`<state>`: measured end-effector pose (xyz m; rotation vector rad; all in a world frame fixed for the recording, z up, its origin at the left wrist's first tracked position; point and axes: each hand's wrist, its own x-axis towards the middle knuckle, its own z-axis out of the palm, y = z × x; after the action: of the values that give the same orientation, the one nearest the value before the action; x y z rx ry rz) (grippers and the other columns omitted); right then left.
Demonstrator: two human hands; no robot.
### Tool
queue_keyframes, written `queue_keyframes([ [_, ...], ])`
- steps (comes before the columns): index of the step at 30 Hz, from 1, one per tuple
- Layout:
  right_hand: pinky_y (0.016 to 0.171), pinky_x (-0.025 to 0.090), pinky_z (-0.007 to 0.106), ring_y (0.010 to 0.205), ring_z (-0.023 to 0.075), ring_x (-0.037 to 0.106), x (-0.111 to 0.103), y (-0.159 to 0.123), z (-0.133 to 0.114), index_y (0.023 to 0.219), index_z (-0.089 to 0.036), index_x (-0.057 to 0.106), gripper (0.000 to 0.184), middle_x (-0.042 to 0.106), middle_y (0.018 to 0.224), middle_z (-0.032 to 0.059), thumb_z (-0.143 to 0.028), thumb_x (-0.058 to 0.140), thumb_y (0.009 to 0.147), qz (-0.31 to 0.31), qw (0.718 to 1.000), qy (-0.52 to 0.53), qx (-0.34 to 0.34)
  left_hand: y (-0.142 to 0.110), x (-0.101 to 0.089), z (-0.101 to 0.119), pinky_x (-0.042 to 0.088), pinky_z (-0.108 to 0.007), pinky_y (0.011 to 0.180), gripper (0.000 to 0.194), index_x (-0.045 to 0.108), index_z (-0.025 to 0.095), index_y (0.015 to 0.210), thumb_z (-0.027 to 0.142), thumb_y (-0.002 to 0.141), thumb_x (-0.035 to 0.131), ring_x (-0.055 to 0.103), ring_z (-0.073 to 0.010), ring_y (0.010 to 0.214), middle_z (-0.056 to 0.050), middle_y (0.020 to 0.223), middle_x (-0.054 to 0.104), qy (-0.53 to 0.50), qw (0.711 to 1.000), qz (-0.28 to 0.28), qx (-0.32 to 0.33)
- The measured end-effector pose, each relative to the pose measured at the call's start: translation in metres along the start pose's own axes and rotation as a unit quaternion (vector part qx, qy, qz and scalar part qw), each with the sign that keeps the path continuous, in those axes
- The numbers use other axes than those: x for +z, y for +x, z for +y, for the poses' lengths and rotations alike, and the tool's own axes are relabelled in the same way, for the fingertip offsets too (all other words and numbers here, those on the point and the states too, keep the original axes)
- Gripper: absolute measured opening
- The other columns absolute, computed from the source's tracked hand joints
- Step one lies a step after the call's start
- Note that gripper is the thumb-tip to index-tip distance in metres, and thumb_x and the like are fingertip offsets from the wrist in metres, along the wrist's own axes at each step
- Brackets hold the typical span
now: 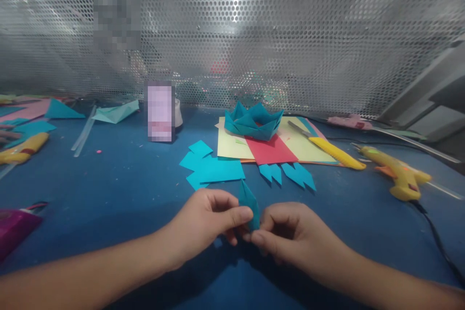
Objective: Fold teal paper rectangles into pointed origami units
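A small folded teal paper piece (250, 202) stands pointed upward between both hands, low in the middle of the blue table (119, 179). My left hand (205, 225) pinches its left side with thumb and fingers. My right hand (290, 235) pinches its lower right side, fingers curled. Just beyond lie several flat teal paper squares (212, 167) and folded teal pieces (290, 174). Farther back a teal paper ring of joined points (253, 122) sits on a stack of yellow and red paper sheets (271, 147).
A yellow-handled cutter (332, 150) lies on the sheets; a yellow glue gun (397, 174) with a black cord is at right. A perforated metal screen (232, 34) closes the back. At left are more paper pieces (116, 111), another glue gun (22, 150) and a magenta object (14, 227).
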<state>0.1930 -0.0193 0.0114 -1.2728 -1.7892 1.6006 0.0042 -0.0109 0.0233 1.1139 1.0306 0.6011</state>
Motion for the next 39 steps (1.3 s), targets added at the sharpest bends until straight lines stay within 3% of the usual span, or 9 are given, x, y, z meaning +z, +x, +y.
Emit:
queue_keyframes([
  [11, 0.041, 0.031, 0.019, 0.043, 0.0068, 0.043, -0.001, 0.0, -0.004, 0.056, -0.018, 0.051, 0.039, 0.051, 0.051, -0.0029, -0.049, 0.069, 0.071, -0.015, 0.999, 0.032, 0.026, 0.0, 0.0, -0.003, 0.045, -0.025, 0.059, 0.04, 0.063, 0.014, 0.067, 0.053, 0.075, 0.067, 0.055, -0.0122, 0.058, -0.002, 0.063, 0.063, -0.009, 0.999, 0.003, 0.044],
  [16, 0.046, 0.033, 0.02, 0.048, 0.0073, 0.042, -0.001, -0.001, 0.0, 0.055, -0.017, 0.052, 0.042, 0.05, 0.052, -0.0031, -0.05, 0.07, 0.073, -0.013, 0.999, -0.018, -0.032, -0.002, 0.001, -0.003, 0.039, -0.023, 0.052, 0.041, 0.06, 0.015, 0.059, 0.052, 0.074, 0.067, 0.047, -0.0106, 0.052, 0.001, 0.056, 0.055, 0.062, 0.996, 0.017, 0.059],
  [19, 0.047, 0.033, 0.02, 0.05, 0.0075, 0.041, -0.002, -0.001, 0.002, 0.057, -0.016, 0.053, 0.04, 0.048, 0.054, -0.0039, -0.049, 0.075, 0.069, -0.001, 0.997, -0.033, -0.071, -0.002, 0.001, -0.003, 0.036, -0.024, 0.053, 0.042, 0.057, 0.016, 0.052, 0.048, 0.078, 0.065, 0.043, -0.0107, 0.053, 0.002, 0.053, 0.046, 0.13, 0.982, 0.036, 0.133],
  [21, 0.046, 0.034, 0.019, 0.049, 0.0072, 0.042, -0.003, -0.001, 0.002, 0.066, -0.017, 0.055, 0.039, 0.049, 0.056, -0.0046, -0.048, 0.078, 0.065, 0.007, 0.998, 0.007, -0.066, -0.002, 0.002, -0.003, 0.038, -0.024, 0.059, 0.037, 0.06, 0.015, 0.052, 0.041, 0.078, 0.067, 0.047, -0.0121, 0.062, 0.001, 0.062, 0.049, 0.149, 0.97, 0.046, 0.185],
  [26, 0.048, 0.039, 0.02, 0.052, 0.0093, 0.047, -0.005, -0.002, -0.001, 0.075, -0.018, 0.058, 0.027, 0.054, 0.06, -0.003, -0.041, 0.073, 0.073, 0.06, 0.995, -0.007, -0.078, 0.0, 0.004, -0.006, 0.043, -0.024, 0.065, 0.013, 0.07, 0.017, 0.073, 0.03, 0.073, 0.074, 0.053, -0.0134, 0.071, -0.001, 0.077, 0.057, 0.058, 0.979, 0.015, 0.196],
  [30, 0.054, 0.048, 0.024, 0.06, 0.0136, 0.059, -0.009, -0.002, -0.005, 0.077, -0.019, 0.061, 0.012, 0.065, 0.072, 0.0026, -0.031, 0.062, 0.079, 0.092, 0.983, -0.078, -0.14, 0.0, 0.006, -0.009, 0.047, -0.025, 0.067, 0.031, 0.064, 0.018, 0.092, 0.028, 0.067, 0.079, 0.058, -0.0138, 0.072, -0.001, 0.081, 0.061, -0.045, 0.985, -0.035, 0.165],
  [33, 0.063, 0.053, 0.026, 0.069, 0.0166, 0.066, -0.021, 0.0, -0.009, 0.083, -0.022, 0.064, 0.007, 0.071, 0.08, 0.0039, -0.024, 0.057, 0.08, 0.157, 0.951, -0.167, -0.209, 0.0, 0.002, -0.008, 0.049, -0.029, 0.075, 0.027, 0.06, 0.02, 0.102, 0.027, 0.078, 0.069, 0.059, -0.0164, 0.082, -0.003, 0.092, 0.063, 0.052, 0.979, 0.02, 0.195],
  [35, 0.071, 0.054, 0.029, 0.076, 0.0185, 0.068, -0.032, 0.003, -0.009, 0.087, -0.024, 0.066, 0.014, 0.073, 0.085, 0.0033, -0.019, 0.055, 0.079, 0.206, 0.917, -0.23, -0.254, 0.001, -0.002, -0.007, 0.045, -0.033, 0.085, 0.015, 0.06, 0.02, 0.097, 0.021, 0.082, 0.061, 0.057, -0.0178, 0.09, -0.004, 0.098, 0.062, 0.189, 0.945, 0.098, 0.248],
  [39, 0.073, 0.056, 0.031, 0.083, 0.0207, 0.07, -0.048, 0.008, -0.006, 0.085, -0.024, 0.064, 0.012, 0.074, 0.091, 0.0031, -0.018, 0.058, 0.076, 0.234, 0.903, -0.25, -0.261, 0.006, -0.011, -0.006, 0.044, -0.034, 0.086, 0.013, 0.058, 0.021, 0.097, 0.018, 0.086, 0.054, 0.055, -0.0187, 0.093, -0.004, 0.1, 0.061, 0.312, 0.899, 0.106, 0.29],
])
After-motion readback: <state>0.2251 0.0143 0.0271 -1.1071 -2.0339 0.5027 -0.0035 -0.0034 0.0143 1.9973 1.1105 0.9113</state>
